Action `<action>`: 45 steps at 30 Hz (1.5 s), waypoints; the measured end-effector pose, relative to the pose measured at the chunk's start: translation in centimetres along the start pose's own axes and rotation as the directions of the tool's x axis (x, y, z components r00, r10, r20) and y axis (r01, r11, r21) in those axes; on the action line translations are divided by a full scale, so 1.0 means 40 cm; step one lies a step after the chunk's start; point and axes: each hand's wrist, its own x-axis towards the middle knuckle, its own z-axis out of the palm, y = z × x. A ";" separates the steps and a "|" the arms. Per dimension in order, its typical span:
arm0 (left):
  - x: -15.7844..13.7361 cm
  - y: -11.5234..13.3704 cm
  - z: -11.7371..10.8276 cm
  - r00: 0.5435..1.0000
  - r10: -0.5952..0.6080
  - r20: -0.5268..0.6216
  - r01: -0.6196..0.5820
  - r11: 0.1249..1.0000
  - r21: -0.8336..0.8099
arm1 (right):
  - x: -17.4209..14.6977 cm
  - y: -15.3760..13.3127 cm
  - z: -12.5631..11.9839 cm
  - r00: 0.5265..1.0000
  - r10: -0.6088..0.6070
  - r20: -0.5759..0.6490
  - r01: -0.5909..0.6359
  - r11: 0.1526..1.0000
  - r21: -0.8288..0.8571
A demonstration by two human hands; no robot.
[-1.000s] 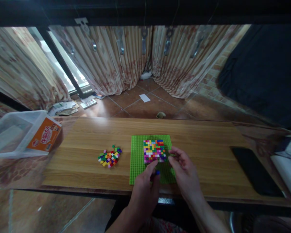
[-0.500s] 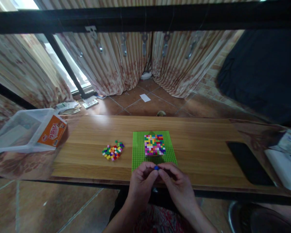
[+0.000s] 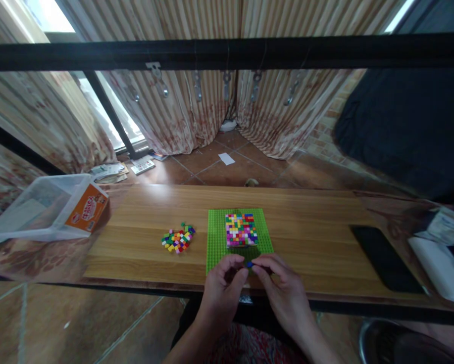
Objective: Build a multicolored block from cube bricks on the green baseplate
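A small blue brick [image 3: 249, 264] is pinched between the thumb and forefinger of my right hand [image 3: 283, 289], over the near edge of a green studded baseplate [image 3: 216, 238]. My left hand [image 3: 222, 287] is just to the left of that brick, its thumb and curved forefinger apart with nothing seen between them. On the baseplate, beyond my hands, sits a square block of many-coloured bricks [image 3: 242, 230]. A loose pile of small coloured bricks [image 3: 178, 239] lies on the table left of the baseplate.
The wooden table [image 3: 310, 217] carries a black flat mat-like object [image 3: 386, 258] at right. A clear plastic bin [image 3: 45, 202] with an orange label stands at far left. A black bar [image 3: 227, 53] crosses the view above, with curtains behind.
My left fingers have come off the blue brick, which stays in my right fingers and has shifted slightly right. The whole view has tilted up a little.
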 end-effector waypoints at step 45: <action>0.068 -0.018 0.000 0.946 0.139 0.293 -0.296 0.739 0.605 | 0.085 0.069 0.048 0.904 -0.293 -0.311 0.161 0.908 -0.387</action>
